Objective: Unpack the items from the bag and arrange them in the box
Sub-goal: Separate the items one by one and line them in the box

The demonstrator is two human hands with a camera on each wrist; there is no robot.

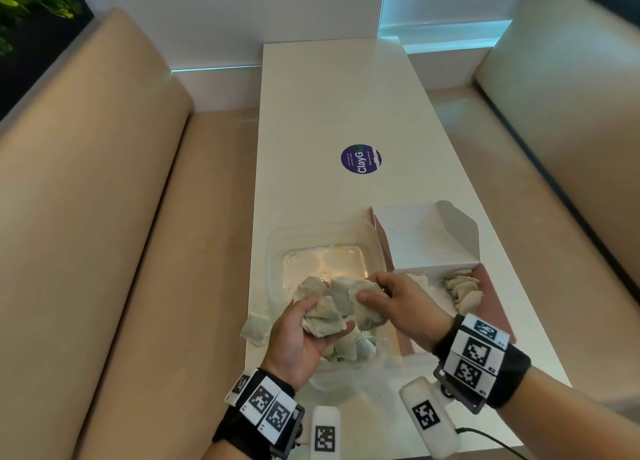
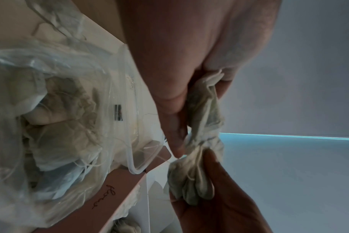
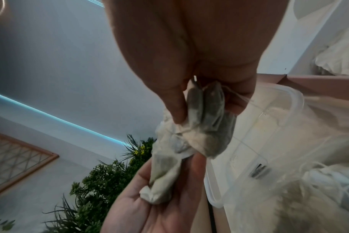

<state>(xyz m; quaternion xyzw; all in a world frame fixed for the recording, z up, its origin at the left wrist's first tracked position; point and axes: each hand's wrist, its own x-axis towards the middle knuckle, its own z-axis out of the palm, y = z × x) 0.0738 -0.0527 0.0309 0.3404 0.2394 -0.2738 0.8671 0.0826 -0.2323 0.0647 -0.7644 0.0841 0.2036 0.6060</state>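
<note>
a lone tea bag (image 1: 255, 328) lies at the left edge of the white table (image 1: 329, 113), just beside the clear plastic container (image 1: 277, 252). next to it, a person's left hand (image 1: 298, 342), palm up, curls its fingers round a tangled clump of tea bags (image 1: 332, 307) held above the container's near side. the right hand (image 1: 391, 304) meets it from the other side, thumb and fingers pinching the same clump at its right end; the wrist views show both grips closed on paper sachets with thin strings trailing between them. below the hands a thin clear plastic bag (image 2: 50, 110) sags open with more tea bags inside. further right stands the open white box (image 1: 426, 241), a small heap of tea bags (image 1: 462, 288) already resting at its near end.

the sachets look feather-light, soft and easily torn, and their strings appear knotted together, so a gentle pull apart is likely wiser than a tug. the safest hold is probably the paper body of one sachet, near its folded top, rather than the string. whether any bag has split cannot be told.
</note>
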